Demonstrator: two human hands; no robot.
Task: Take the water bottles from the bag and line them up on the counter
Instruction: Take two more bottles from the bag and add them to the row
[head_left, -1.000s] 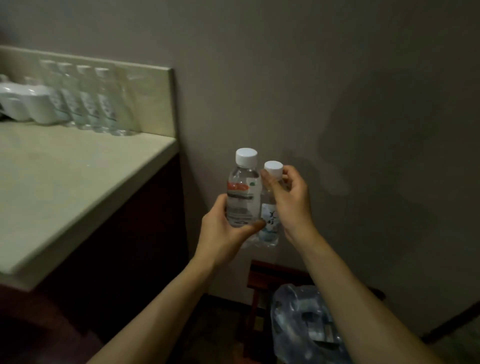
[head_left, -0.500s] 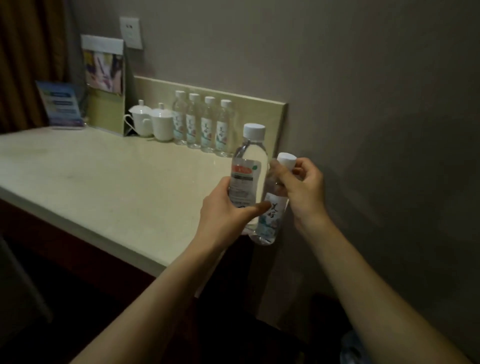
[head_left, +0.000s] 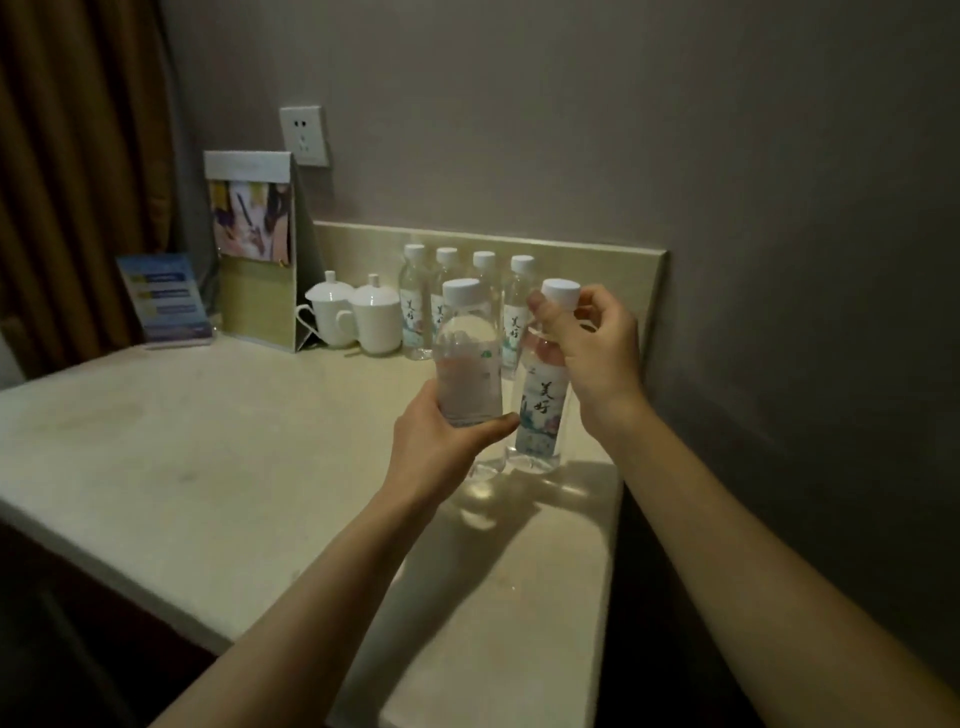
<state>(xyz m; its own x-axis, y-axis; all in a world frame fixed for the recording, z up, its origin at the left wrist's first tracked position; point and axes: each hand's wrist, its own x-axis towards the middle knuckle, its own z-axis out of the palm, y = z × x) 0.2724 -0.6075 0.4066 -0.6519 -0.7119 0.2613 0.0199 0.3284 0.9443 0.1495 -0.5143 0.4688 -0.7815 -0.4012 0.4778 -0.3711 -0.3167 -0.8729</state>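
Observation:
My left hand (head_left: 436, 452) grips a clear water bottle (head_left: 465, 358) with a white cap around its lower body. My right hand (head_left: 592, 358) holds a second bottle (head_left: 540, 415), one with a printed label, by its neck just under the cap. Both bottles hang side by side just above the pale counter (head_left: 208, 457), near its right end. Several more white-capped bottles (head_left: 415, 306) stand in a row against the backsplash behind them. The bag is out of view.
Two white lidded cups (head_left: 353, 317) stand left of the bottle row. A standing card (head_left: 254, 249) and a blue leaflet holder (head_left: 166, 299) sit further left. The wall runs along the counter's right end (head_left: 615, 519). A brown curtain hangs at far left.
The view has swung left and up from the floor and bag to the counter. Both hands have carried their bottles forward over the counter top, toward the row.

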